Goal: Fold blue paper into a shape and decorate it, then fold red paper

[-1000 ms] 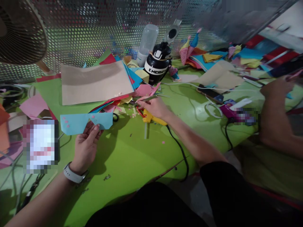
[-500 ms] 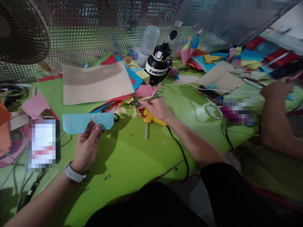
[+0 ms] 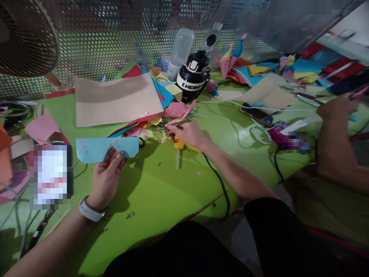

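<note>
My left hand, with a pale watch strap at the wrist, pinches a light blue paper strip. The strip has cut corners, a notch in its lower edge and several small pink dots. My right hand is closed on slim metal tweezers, whose tips are hard to make out among the paper scraps. Partly under that hand lies a yellow glue gun with a translucent stick and a black cord. A black ring-shaped handle shows just beyond the strip's right end.
Brown paper lies on coloured sheets at the back. Behind stand a black bottle and a clear bottle. A phone and a fan are on the left. Another person's arm rests at the right.
My right hand has shifted very slightly left over the paper scraps, still closed on the tweezers. My left hand and the blue strip stay almost in place.
</note>
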{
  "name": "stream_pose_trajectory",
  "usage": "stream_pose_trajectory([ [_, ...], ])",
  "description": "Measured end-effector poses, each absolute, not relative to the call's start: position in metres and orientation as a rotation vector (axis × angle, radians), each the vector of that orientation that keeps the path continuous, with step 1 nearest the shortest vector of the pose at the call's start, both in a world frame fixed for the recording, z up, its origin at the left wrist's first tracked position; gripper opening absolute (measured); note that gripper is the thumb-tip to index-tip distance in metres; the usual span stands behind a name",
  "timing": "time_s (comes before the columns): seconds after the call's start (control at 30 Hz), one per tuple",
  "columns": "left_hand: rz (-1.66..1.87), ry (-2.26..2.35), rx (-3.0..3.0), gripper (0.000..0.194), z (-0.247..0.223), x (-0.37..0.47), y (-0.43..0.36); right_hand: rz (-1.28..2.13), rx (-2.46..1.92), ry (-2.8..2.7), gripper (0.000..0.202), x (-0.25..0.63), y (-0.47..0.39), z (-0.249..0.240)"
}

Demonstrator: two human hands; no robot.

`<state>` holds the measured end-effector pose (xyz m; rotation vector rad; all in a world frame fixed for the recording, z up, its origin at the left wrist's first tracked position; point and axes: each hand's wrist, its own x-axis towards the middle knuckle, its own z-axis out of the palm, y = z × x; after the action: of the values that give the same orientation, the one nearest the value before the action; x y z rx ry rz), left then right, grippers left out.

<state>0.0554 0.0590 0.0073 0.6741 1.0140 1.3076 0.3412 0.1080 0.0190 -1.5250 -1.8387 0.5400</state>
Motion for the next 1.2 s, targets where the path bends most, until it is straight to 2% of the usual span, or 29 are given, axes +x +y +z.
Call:
stream_pose_trajectory([
  [0.17, 1.308, 1.014, 0.659, 0.034, 0.006, 0.055, 0.059, 0.483, -1.530, -1.803, 0.025, 0.342, 0.109, 0.014],
  [0.3, 1.310, 1.016, 0.666, 0.035, 0.006, 0.055, 0.059, 0.570, -1.478, -1.758, 0.026, 0.344, 0.110, 0.010],
  [0.7, 1.304, 1.018, 0.693, 0.033, 0.006, 0.056, 0.058, 0.470, -1.538, -1.836, 0.017, 0.338, 0.108, 0.016],
  [0.83, 1.308, 1.014, 0.684, 0.033, 0.006, 0.056, 0.058, 0.628, -1.452, -1.712, 0.025, 0.340, 0.107, 0.015],
  [1.0, 1.275, 0.990, 0.602, 0.036, 0.009, 0.061, 0.052, 0.817, -1.260, -1.609, 0.032, 0.321, 0.069, 0.044],
  [1.2, 1.099, 0.936, 0.587, 0.033, 0.017, 0.071, 0.029, 0.534, -1.144, -1.933, 0.020, 0.283, 0.029, 0.058],
])
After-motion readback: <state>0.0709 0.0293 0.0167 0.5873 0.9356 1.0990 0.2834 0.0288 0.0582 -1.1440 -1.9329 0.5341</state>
